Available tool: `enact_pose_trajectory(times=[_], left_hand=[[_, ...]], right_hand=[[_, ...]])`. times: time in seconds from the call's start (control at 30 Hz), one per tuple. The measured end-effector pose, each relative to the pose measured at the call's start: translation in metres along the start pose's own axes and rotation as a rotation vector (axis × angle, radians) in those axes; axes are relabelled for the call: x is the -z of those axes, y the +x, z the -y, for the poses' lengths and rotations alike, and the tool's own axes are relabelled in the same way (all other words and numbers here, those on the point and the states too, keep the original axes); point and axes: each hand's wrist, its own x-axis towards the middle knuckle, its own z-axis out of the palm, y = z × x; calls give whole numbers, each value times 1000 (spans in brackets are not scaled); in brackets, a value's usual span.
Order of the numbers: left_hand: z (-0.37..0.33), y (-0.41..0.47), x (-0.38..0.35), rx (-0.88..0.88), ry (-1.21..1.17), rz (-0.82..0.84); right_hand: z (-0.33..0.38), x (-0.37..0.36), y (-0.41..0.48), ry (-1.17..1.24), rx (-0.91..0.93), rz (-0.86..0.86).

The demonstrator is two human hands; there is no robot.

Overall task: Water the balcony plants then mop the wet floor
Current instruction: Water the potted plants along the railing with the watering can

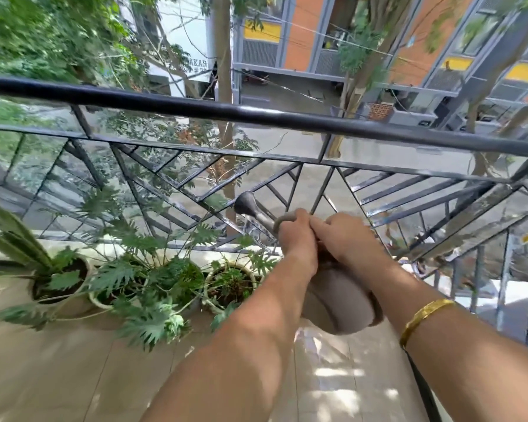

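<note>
Just right of the frame's centre, both my hands close around the top of a grey watering can (339, 303), its rounded matte body hanging below my wrists and above the floor. My left hand (296, 236) wraps its grip over the curved handle, fingers curled tight around it, and my right hand (345, 236) presses in beside it, touching the left, its grip folded shut on the same handle. A gold bangle (424, 318) with a ridged surface circles my right forearm. From between my hands the can's slim spout (256, 210) runs up and to the left, ending in a flared, trumpet-shaped rose that points toward the railing. Behind it stands a black metal railing (256, 112) with a round, glossy top bar and thin flat bars welded into slanted, fan-like patterns. At the lower left of the frame, potted plants (153, 278) sit in a row along the foot of the railing: round pale pots (223, 287) with dark soil, deeply cut feathery leaves, and at far left long strap-shaped blades. Smooth beige floor tiles (73, 370) fill the bottom of the frame, shiny, with dappled patches of light toward the lower right. Whether water is leaving the rose I cannot tell.
</note>
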Motion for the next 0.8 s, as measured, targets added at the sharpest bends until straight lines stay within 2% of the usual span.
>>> enact_pose_trajectory(times=[0.17,0.3,0.63,0.8], left_hand=[[-8,6,27,69,-200,-10],[-13,13,51,128,-270,2],[-22,38,95,178,-273,-7],[-30,54,107,192,-166,15]], right_hand=[[36,-2,3,-138,40,98],[65,-10,2,-202,14,136],[110,-40,3,-261,29,134],[129,-48,5,-301,66,132]])
